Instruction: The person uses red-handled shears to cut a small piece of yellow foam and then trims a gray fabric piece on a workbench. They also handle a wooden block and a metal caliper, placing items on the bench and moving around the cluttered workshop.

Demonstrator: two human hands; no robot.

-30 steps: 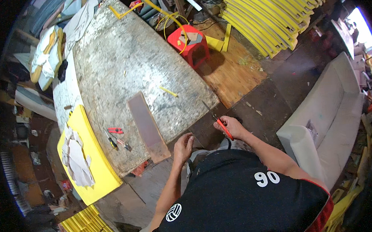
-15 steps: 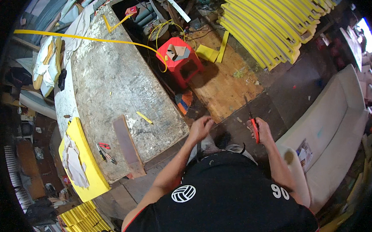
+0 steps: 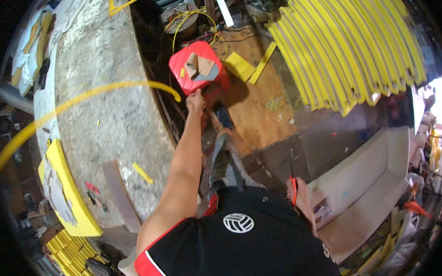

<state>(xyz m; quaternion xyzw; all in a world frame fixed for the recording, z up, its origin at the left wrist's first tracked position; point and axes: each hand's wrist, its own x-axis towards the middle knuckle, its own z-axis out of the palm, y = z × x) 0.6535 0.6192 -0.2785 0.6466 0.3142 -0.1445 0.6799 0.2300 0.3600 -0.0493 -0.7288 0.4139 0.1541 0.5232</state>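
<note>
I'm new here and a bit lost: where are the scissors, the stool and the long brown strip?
Scissors point(image 3: 294, 188), head view: on the red handle.
Stool point(image 3: 179, 60), head view: on a bare part of its red top.
Long brown strip point(image 3: 120, 195), head view: on its middle.

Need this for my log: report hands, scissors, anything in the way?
Right hand gripping red-handled scissors, blades forward. Left hand at near edge of red stool, grip unclear. Scraps partly covering stool top.

The stool point(image 3: 201, 49) looks plastic — the worktop point(image 3: 99, 59) rough, mottled.
</note>
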